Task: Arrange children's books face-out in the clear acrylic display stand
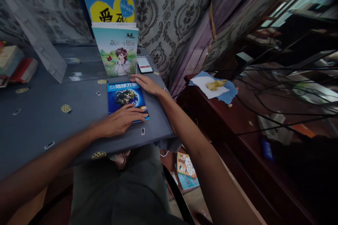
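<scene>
A blue book (124,95) with a picture of the Earth lies face up on the grey-covered table. Across its lower part rests my left hand (126,116), flat, with the fingers stretched out to the right. My right hand (144,83) is at the book's top right corner, fingers extended to the left and nearly touching the foot of an upright book. That upright book (117,52) has a pale green cover with a drawn figure and stands just behind the blue one. Neither hand is wrapped round anything.
Taller picture books (113,3) stand behind, beside a clear acrylic stand (47,49). A phone (145,65) lies right of them. More books (22,66) are stacked at far left. On the right, a dark red cabinet (206,109) holds cloths (227,93) and tangled cables.
</scene>
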A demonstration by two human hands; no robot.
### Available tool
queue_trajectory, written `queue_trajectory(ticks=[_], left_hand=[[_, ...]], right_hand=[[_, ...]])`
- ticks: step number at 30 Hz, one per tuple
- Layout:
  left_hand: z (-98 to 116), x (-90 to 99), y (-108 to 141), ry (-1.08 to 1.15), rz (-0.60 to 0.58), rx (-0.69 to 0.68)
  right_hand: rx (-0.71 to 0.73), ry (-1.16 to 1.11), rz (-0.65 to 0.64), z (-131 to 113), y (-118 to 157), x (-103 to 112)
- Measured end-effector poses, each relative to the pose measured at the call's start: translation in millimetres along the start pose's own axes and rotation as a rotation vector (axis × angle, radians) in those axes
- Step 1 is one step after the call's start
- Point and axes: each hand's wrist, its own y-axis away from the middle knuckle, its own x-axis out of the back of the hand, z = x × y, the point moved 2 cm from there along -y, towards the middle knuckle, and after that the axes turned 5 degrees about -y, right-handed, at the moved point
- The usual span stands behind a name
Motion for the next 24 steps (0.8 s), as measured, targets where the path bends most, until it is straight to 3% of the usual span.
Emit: queue_trajectory(ticks=[5, 10, 14, 19, 24], left_hand=[[-19, 5.3, 7, 0.009, 0.128, 0.008], [-80, 30.7, 27, -0.107, 0.289, 0.211], [-114, 46.6, 42, -0.13, 0.325, 0.369], [-119, 47.6, 42, -0.137, 0.316, 0.39], [-117, 46.6, 40, -0.135, 0.302, 0.385]], right_hand=[[-0.025, 0.035, -0.014, -2, 0, 0], [-0.012, 0.073, -0.009, -3, 1, -2], [-0.032, 0.26, -0.021, -17, 5, -10], [-0.072, 0.543, -0.049, -48, 10, -37], [0.117, 0.476, -0.151, -75, 11, -71]])
